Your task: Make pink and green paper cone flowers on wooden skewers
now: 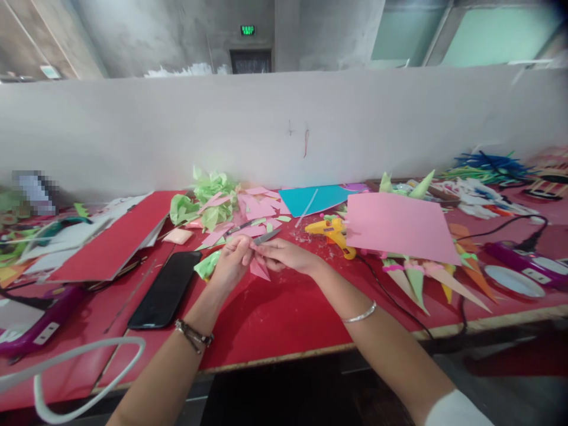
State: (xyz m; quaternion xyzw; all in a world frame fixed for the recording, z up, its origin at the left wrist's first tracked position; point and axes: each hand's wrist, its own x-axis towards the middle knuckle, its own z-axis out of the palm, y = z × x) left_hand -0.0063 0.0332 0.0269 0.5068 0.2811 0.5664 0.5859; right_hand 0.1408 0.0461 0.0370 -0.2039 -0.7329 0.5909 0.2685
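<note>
Spanning the back of the workstation, a plain grey-white partition (177, 130) stands upright behind the red table (270, 325). A bare concrete wall (177, 29) rises beyond it, with a dark door (251, 63) and, above this, a green-lit exit sign (247, 29). On the table's left half lies a red board (118, 242), set on white sheets. A pink sheet (399, 228) lies to the right; a blue sheet (317, 200) rests at the rear centre.

Container 1: a low brown tray (444, 195), behind the pink sheet. Contents: pale items, too small to identify. Container 2: a shallow round dish (513, 281), white inside, beside the right purple power strip (508, 260). Contents cannot be distinguished.

The left hand (233, 258) and right hand (287, 255) meet at the table's centre. Both are closed, fingertips pinching the upper end of a folded pink paper piece (260, 269). A black smartphone (165, 290) lies left of the left hand; a yellow glue gun (336, 232) lies beyond the right hand. Paper cones (457, 284) project from under the pink sheet. A grey blade (268, 235) shows just beyond the fingertips; whether it is held cannot be determined.
</note>
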